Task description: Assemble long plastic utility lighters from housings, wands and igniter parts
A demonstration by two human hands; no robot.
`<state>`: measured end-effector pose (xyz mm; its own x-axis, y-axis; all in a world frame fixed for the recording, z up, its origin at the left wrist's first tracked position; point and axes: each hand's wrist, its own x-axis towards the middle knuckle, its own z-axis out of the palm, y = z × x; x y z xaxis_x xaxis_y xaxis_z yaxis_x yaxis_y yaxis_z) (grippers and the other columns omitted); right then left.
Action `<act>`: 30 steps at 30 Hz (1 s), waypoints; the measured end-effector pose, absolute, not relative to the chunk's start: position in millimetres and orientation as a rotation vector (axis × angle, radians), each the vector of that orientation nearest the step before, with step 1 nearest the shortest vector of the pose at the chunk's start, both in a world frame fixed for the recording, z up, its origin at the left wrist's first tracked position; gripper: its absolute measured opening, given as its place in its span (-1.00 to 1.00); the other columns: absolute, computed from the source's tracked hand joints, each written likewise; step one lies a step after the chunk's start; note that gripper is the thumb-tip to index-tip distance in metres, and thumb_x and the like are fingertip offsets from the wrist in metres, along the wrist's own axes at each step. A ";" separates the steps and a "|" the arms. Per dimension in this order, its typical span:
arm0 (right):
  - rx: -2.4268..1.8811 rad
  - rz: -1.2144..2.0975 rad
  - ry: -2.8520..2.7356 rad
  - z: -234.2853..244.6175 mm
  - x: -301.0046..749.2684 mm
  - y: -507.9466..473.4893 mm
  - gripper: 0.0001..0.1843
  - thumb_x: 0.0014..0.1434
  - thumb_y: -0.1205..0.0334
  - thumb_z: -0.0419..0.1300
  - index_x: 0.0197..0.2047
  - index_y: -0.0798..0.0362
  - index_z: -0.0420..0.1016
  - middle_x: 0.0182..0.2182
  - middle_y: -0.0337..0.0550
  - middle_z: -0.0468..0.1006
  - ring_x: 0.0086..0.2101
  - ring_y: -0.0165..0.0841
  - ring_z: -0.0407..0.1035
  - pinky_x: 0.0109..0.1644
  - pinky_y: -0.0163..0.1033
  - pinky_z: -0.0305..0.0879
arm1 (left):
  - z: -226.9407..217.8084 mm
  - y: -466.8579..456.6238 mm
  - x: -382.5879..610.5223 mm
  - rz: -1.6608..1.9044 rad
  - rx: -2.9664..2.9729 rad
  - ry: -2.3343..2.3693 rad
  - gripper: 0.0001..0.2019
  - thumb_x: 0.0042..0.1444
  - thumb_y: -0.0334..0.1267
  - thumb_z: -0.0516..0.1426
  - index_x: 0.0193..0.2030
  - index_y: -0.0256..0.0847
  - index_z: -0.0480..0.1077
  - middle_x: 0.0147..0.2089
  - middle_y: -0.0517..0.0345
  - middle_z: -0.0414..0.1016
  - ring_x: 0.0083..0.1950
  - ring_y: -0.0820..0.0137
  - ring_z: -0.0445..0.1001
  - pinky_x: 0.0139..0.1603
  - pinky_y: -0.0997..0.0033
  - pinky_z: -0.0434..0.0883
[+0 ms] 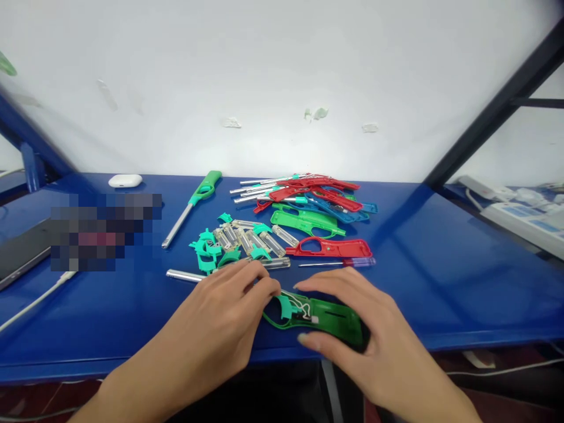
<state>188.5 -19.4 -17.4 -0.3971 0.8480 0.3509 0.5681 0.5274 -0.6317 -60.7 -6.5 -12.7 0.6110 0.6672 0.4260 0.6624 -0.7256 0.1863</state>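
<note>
An opened green stick lighter (339, 320) lies at the front edge of the blue table, its inside facing up. A teal trigger (287, 306) and white wires (303, 304) show in its shell. Its metal tube (185, 276) sticks out to the left, past my left hand. My left hand (233, 305) is closed at the front of the lighter, thumb and fingers pinched near the trigger; its fingertips are partly hidden. My right hand (370, 320) curves around the handle end, gripping it between thumb and fingers.
Behind my hands lie several clear fuel tanks (268, 244) and loose teal triggers (207, 249). A screwdriver (359, 262), a red shell (335, 248), a green shell (304, 221) and a pile of opened lighters (317, 191) lie farther back. A whole green lighter (194, 202) and a white case (126, 181) are left.
</note>
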 end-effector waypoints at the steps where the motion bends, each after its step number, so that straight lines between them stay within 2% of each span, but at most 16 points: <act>1: -1.160 0.568 -2.164 -17.4 188.4 -19.3 -0.57 0.28 0.15 0.41 0.18 -0.31 0.48 0.05 -0.28 0.62 0.04 -0.22 0.52 0.14 -0.07 0.48 | -12.1 -8.4 -61.7 0.745 2.822 1.163 -0.70 0.29 -0.62 0.01 -0.05 -0.24 0.47 -0.09 0.02 0.52 -0.09 0.18 0.50 -0.07 0.13 0.51; 6: -1.097 0.616 -2.224 -19.8 188.8 -17.1 -0.64 0.37 0.18 0.35 0.15 -0.40 0.46 -0.03 -0.40 0.62 -0.05 -0.34 0.53 0.09 -0.20 0.49 | -14.7 -22.0 -70.4 0.766 2.796 1.136 -0.70 0.36 -0.60 0.03 0.04 -0.19 0.45 -0.05 0.07 0.51 -0.09 0.26 0.49 -0.07 0.23 0.49; 9: -1.019 0.611 -2.267 -21.6 188.0 -17.5 -0.65 0.37 0.19 0.35 0.15 -0.36 0.48 -0.05 -0.39 0.62 -0.06 -0.36 0.52 0.05 -0.26 0.50 | -18.5 -31.8 -74.5 0.863 2.784 1.178 -0.73 0.41 -0.55 0.04 0.08 -0.18 0.44 -0.04 0.07 0.52 -0.09 0.29 0.49 -0.07 0.28 0.47; 13: -0.953 0.608 -2.260 -22.5 186.1 -20.7 -0.68 0.39 0.20 0.34 0.14 -0.30 0.46 -0.05 -0.36 0.62 -0.04 -0.39 0.50 0.05 -0.33 0.48 | -21.9 -40.6 -76.5 0.949 2.845 1.198 -0.66 0.35 -0.62 0.02 0.07 -0.21 0.49 -0.09 0.08 0.55 -0.14 0.31 0.48 -0.06 0.31 0.45; 17: -1.054 0.617 -2.207 -19.0 183.9 -25.5 -0.77 0.33 0.07 0.39 0.01 -0.23 0.49 -0.08 -0.32 0.64 -0.09 -0.33 0.55 -0.01 -0.27 0.54 | -22.2 -44.4 -75.6 0.994 2.840 1.264 -0.61 0.31 -0.63 0.00 0.04 -0.15 0.51 -0.10 0.13 0.60 -0.13 0.32 0.53 -0.03 0.32 0.45; 19: -1.101 0.582 -2.183 -16.3 181.8 -26.6 -0.86 0.35 0.03 0.34 -0.07 -0.20 0.52 -0.10 -0.29 0.65 -0.11 -0.29 0.58 -0.05 -0.23 0.58 | -21.1 -45.6 -73.8 0.987 2.829 1.293 -0.61 0.32 -0.61 -0.01 0.02 -0.13 0.52 -0.11 0.16 0.63 -0.16 0.33 0.55 -0.03 0.31 0.46; 21: -1.110 0.501 -2.174 -13.8 179.1 -26.5 -0.92 0.41 0.07 0.25 -0.11 -0.18 0.56 -0.10 -0.25 0.67 -0.11 -0.27 0.61 -0.05 -0.19 0.60 | -19.3 -46.6 -71.4 0.976 2.835 1.303 -0.62 0.34 -0.59 -0.01 0.01 -0.12 0.53 -0.13 0.17 0.65 -0.17 0.33 0.57 -0.05 0.31 0.48; 23: -1.085 0.411 -2.181 -12.0 176.5 -26.0 -0.85 0.44 0.13 0.19 -0.11 -0.16 0.61 -0.11 -0.20 0.70 -0.13 -0.27 0.63 -0.06 -0.20 0.63 | -17.5 -47.3 -69.5 0.974 2.821 1.324 -0.63 0.35 -0.58 -0.02 -0.01 -0.13 0.53 -0.15 0.17 0.65 -0.20 0.32 0.57 -0.10 0.31 0.49; 27: -1.039 0.264 -2.208 -11.2 173.7 -27.5 -0.81 0.42 0.23 0.18 -0.13 -0.09 0.66 -0.13 -0.13 0.73 -0.18 -0.26 0.66 -0.11 -0.22 0.66 | -16.1 -48.3 -68.7 0.965 2.810 1.342 -0.66 0.39 -0.55 -0.04 0.00 -0.14 0.50 -0.15 0.14 0.64 -0.22 0.31 0.57 -0.12 0.29 0.51; 30: -1.047 0.135 -2.230 -10.9 172.9 -29.9 -0.82 0.37 0.26 0.20 -0.14 -0.06 0.67 -0.13 -0.11 0.74 -0.22 -0.20 0.67 -0.18 -0.11 0.68 | -17.1 -49.1 -70.0 0.952 2.826 1.324 -0.66 0.39 -0.56 -0.04 0.05 -0.15 0.47 -0.11 0.14 0.64 -0.18 0.30 0.59 -0.05 0.26 0.53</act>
<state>172.9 -29.9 -10.9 -0.4603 0.7175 0.5229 0.6494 0.6737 -0.3528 -70.0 -49.1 -17.1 0.5024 0.6649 0.5527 0.7355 -0.6647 0.1311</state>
